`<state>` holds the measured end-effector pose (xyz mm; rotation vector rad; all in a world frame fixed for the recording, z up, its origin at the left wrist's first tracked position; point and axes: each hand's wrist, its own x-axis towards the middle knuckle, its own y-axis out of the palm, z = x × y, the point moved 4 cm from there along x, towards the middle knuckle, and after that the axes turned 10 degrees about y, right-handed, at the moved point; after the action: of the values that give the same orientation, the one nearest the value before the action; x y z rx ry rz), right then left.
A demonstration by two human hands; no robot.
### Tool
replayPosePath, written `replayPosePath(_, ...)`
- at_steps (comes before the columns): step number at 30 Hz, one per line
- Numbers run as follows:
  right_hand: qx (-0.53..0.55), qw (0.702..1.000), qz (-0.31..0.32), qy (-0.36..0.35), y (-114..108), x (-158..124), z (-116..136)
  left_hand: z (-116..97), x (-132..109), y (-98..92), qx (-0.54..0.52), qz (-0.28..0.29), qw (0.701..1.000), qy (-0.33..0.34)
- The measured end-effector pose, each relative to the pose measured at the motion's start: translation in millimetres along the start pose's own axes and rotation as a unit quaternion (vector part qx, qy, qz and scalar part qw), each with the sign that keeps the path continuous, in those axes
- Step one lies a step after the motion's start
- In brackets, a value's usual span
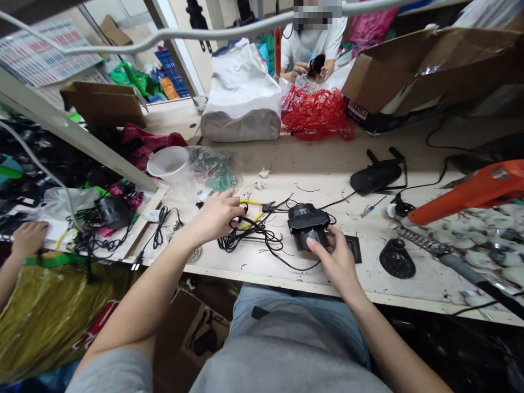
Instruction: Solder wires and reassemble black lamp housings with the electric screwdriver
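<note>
My right hand [335,263] grips a black round device [308,225], with the thumb pressed on its front and several thin wires trailing from it. My left hand [215,215] is at the handle ends of yellow-handled wire cutters [254,210] and appears to hold them. A tangle of black cable [249,237] lies under and beside the cutters, between my hands, on the pale workbench [262,273].
A co-worker's hand [28,240] rests at the left near a black unit [113,212]. Across the bench sit a black cylinder [376,177], an orange power tool [466,191], red netting [315,112], a white sack [241,93] and a cardboard box [429,71]. A second person sits beyond.
</note>
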<state>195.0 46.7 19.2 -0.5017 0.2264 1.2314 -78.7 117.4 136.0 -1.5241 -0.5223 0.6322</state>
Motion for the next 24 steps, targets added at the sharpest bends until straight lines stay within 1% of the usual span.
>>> replayPosePath(3,0.057,0.998,0.037,-0.013,5.0,-6.2,-0.7,17.2,-5.4,25.6,0.024,0.051,0.997,-0.044)
replayPosePath(5,0.092,0.994,0.049,-0.026,6.2,-10.9,-0.1,26.7,-5.9,32.7,0.013,0.068,0.994,-0.083)
replayPosePath(6,0.104,0.993,0.053,-0.030,6.7,-13.4,-0.1,27.9,-5.2,32.0,-0.004,0.061,0.994,-0.093)
replayPosePath(7,0.114,0.991,0.056,-0.032,7.1,-15.9,-0.5,25.7,-3.9,28.4,-0.026,0.036,0.995,-0.094)
replayPosePath(8,0.121,0.991,0.057,-0.031,7.5,-18.5,-1.4,20.0,-2.4,22.5,-0.054,-0.006,0.995,-0.085)
replayPosePath(10,0.122,0.991,0.056,-0.022,8.7,-23.5,-4.4,-0.4,0.3,9.1,-0.125,-0.114,0.984,-0.047)
replayPosePath(11,0.118,0.991,0.054,-0.017,9.5,-25.9,-6.2,-13.5,1.3,4.7,-0.168,-0.163,0.972,-0.022)
replayPosePath(12,0.111,0.992,0.051,-0.014,10.1,-28.1,-8.0,-27.6,2.6,3.5,-0.217,-0.195,0.957,0.004)
replayPosePath(13,0.102,0.994,0.048,-0.016,10.6,-30.3,-9.6,-41.5,4.7,5.8,-0.268,-0.210,0.940,0.030)
replayPosePath(14,0.088,0.995,0.045,-0.026,11.0,-32.4,-10.7,-54.2,7.3,11.4,-0.316,-0.212,0.923,0.049)
replayPosePath(16,0.057,0.996,0.031,-0.064,10.0,-36.5,-11.7,-72.1,13.6,29.2,-0.399,-0.205,0.892,0.056)
replayPosePath(18,0.024,0.993,0.008,-0.115,7.6,-40.5,-11.7,-80.4,19.2,49.2,-0.475,-0.205,0.855,0.045)
replayPosePath(20,-0.007,0.987,-0.013,-0.161,5.2,-44.2,-11.9,-82.0,21.9,64.9,-0.541,-0.218,0.811,0.040)
replayPosePath(22,-0.035,0.979,-0.026,-0.201,4.2,-48.0,-12.3,-79.9,21.5,74.0,-0.585,-0.233,0.776,0.034)
replayPosePath(24,-0.055,0.970,-0.034,-0.234,4.8,-51.9,-13.0,-74.9,19.6,77.9,-0.609,-0.249,0.753,0.014)
